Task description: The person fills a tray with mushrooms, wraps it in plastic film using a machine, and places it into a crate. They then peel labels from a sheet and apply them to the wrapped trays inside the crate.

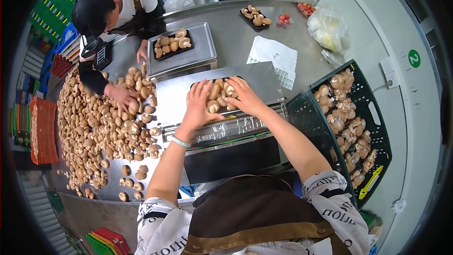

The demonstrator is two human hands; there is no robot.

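Note:
Mushrooms (218, 95) fill a black tray that rests on the metal top of a wrapping machine (177, 99). My left hand (200, 106) lies along the tray's left side, its fingers spread against the tray and mushrooms. On the right side my right hand (245, 96) touches the mushrooms, fingers apart and curved over the tray edge. Between my forearms, clear film (226, 130) is stretched over the machine's roller. My hands hide part of the tray.
A co-worker's hand (123, 97) reaches into a large mushroom heap (94, 127) at left. A scale (205, 42) carries another filled tray. At right stands a dark green crate (377, 127) of wrapped mushrooms. Paper (271, 54) lies behind the machine.

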